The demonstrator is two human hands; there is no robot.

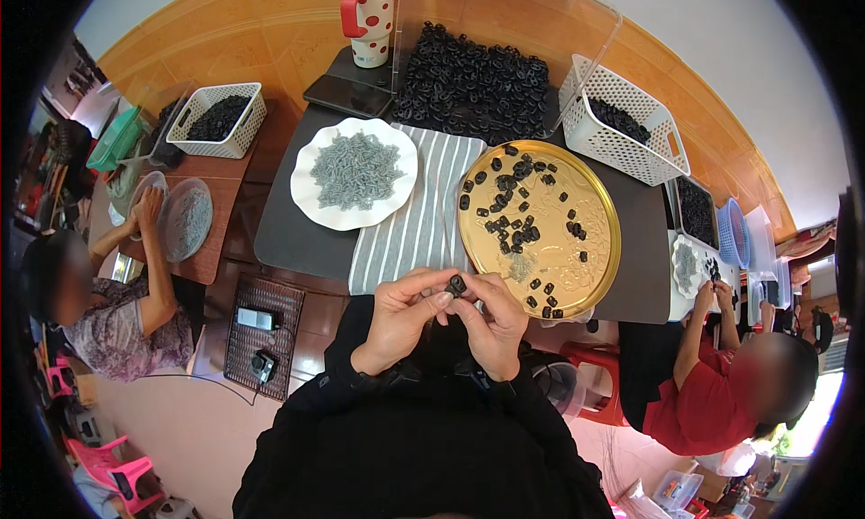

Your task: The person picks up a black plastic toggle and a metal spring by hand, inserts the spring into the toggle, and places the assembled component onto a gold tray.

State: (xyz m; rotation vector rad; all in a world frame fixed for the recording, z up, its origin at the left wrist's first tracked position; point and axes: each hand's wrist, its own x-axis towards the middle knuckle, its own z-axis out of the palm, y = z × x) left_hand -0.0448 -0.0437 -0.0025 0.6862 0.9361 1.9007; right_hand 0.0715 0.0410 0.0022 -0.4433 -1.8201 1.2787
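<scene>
Close to my body, just off the table's near edge, my left hand [402, 319] and my right hand [491, 318] meet around one small black plastic part [456, 285]. Fingertips of both hands pinch it from either side. Beyond my hands lies a grey-and-white striped cloth [410, 222]. To its right, a round gold tray [590, 222] carries many similar black parts and a small pile of tiny metal pieces [521, 267]. On the left, a white scalloped plate [311, 190] holds a heap of grey screws [357, 172].
A clear-walled bin at the back is heaped with black parts [473, 82]. Beside it stand a white perforated basket [653, 150], a dotted tumbler [369, 23] and a dark phone [347, 95]. Co-workers sit at left [126, 312] and right [712, 393]. A red stool [599, 384] is at my right.
</scene>
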